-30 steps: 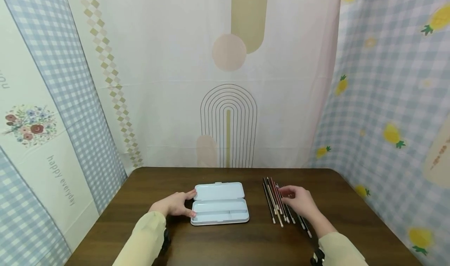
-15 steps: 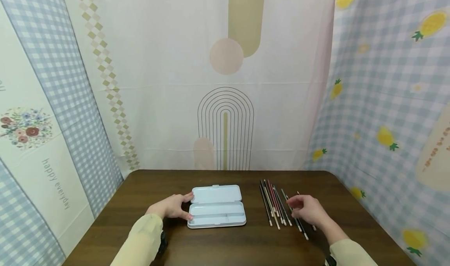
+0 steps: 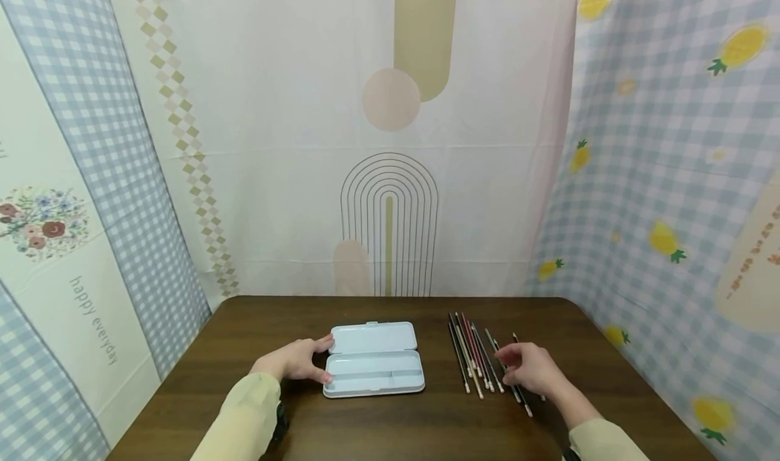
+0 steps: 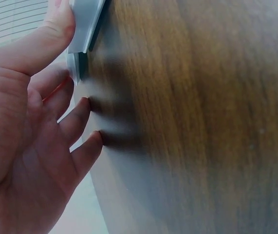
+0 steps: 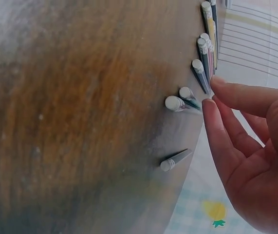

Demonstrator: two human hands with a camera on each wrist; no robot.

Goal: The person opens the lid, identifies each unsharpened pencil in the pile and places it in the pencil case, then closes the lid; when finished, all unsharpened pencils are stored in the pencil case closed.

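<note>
Pencil case [image 3: 373, 359]: lay open on the desk, left of centre, lid folded back toward the far edge, tray toward the person; pale blue-grey plastic; no contents could be made out in the tray.
Desk [image 3: 390, 420]: dark brown wood grain; carried the case and the pencils; printed fabric sheets [image 3: 390, 143] hung behind and on both sides.
Pencils [image 3: 478, 356]: a loose row of thin dark and red sticks lay right of the case and apart from it, roughly parallel, white eraser ends toward the person; the rightmost ones were fanned out under the right hand.
Left hand [image 3: 292, 361]: fingers nearly straight; rested against the left end of the case. In the left wrist view the thumb [image 4: 41, 41] pressed on the case edge [image 4: 85, 24], and the other fingertips [image 4: 87, 105] touched the desk surface [image 4: 202, 122].
Right hand [image 3: 529, 369]: hovered low over the right-hand pencils, fingers loosely bent, gripping nothing. In the right wrist view the fingertips [image 5: 212, 105] sat just beside the eraser ends [image 5: 175, 103]; contact could not be confirmed.
Sleeves [image 3: 244, 420]: pale yellow, covered both forearms.
</note>
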